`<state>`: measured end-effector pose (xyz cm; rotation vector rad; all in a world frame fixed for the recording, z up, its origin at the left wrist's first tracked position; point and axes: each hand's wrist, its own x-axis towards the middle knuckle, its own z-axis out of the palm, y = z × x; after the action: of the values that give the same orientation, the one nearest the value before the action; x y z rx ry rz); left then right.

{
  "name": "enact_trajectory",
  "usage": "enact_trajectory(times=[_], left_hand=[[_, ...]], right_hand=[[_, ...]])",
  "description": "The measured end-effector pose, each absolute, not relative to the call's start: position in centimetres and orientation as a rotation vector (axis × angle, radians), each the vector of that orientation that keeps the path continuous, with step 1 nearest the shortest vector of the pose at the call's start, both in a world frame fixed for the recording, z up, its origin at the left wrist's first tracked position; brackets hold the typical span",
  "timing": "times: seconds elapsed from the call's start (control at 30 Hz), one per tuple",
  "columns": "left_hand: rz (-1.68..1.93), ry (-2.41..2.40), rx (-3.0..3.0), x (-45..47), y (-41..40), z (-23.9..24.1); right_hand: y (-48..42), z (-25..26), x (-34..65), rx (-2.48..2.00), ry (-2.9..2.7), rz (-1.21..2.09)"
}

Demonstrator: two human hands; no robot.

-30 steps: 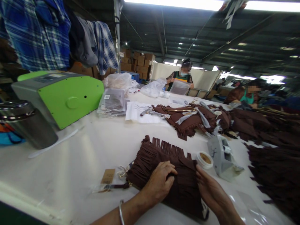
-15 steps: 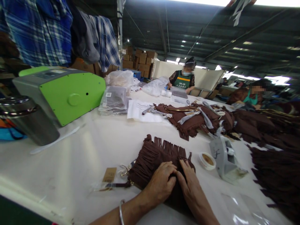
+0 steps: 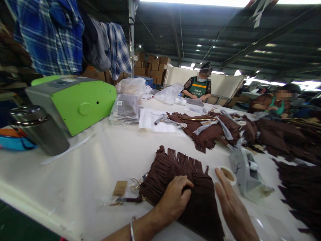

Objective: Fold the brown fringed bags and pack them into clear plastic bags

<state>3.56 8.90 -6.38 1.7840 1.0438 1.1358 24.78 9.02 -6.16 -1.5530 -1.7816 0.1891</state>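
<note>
A brown fringed bag [image 3: 173, 167] lies flat on the white table [image 3: 105, 157] in front of me. My left hand [image 3: 175, 197] presses down on its middle with fingers curled into the fringe. My right hand [image 3: 232, 204] rests at the bag's right edge, fingers stretched out flat and together. A small brown paper tag [image 3: 119, 188] and a metal clasp [image 3: 136, 183] lie at the bag's left end, in clear plastic wrap.
A roll of tape [image 3: 228, 174] and a grey tape dispenser [image 3: 248, 174] sit just right of my hand. A green machine [image 3: 75, 102] and steel cup [image 3: 40, 130] stand left. More brown bags [image 3: 210, 129] are piled behind. Two other people work across the table.
My right hand slid left across the fringe to meet my left hand, then swept back to the bag's right edge and opened flat. The left hand stayed pressed on the bag.
</note>
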Motion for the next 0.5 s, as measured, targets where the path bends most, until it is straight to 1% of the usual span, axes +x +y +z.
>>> enact_trajectory(times=[0.1,0.2,0.3,0.4,0.43,0.5], left_hand=[[1.159,1.101,1.748,3.8,8.8,-6.1],[1.165,1.068,1.79,3.8,8.7,-5.0],[1.215,1.04,1.873,2.3,9.2,-2.7],[1.289,1.155,2.07,-1.3,10.3,-0.9],[1.243,1.221,2.166,-2.8,10.6,-0.8],[1.003,1.379,2.352,-5.6,10.8,-1.4]], right_hand=[[9.5,-10.4,24.4,-1.353,-2.203,-0.248],[10.0,-13.0,24.7,-1.134,-2.401,-0.531],[10.3,-13.5,25.2,-1.103,-2.408,-0.576],[10.3,-13.2,25.1,-1.264,-2.372,-0.501],[10.3,-13.1,24.9,-1.324,-2.357,-0.469],[10.3,-13.1,24.4,-1.394,-2.33,-0.417]])
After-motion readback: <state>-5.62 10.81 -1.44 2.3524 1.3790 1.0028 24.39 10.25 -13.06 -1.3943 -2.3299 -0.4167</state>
